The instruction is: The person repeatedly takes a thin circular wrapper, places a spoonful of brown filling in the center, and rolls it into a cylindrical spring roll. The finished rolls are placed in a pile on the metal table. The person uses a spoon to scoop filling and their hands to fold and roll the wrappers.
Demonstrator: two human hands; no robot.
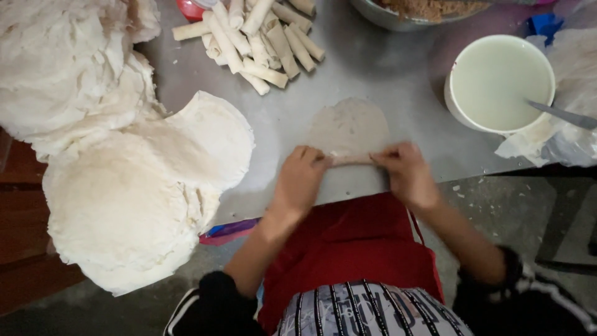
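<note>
Both hands pinching the rolled near edge of a thin round wrapper point(349, 127) lying flat on the metal table point(385, 74). Left hand point(300, 180) is gripping the roll's left end, right hand point(407, 173) is gripping its right end. Left of the wrapper, wrapper stacks point(137, 186) are sitting; beyond it, finished rolls point(261, 37); right of it, a white bowl of pale liquid point(500, 84).
</note>
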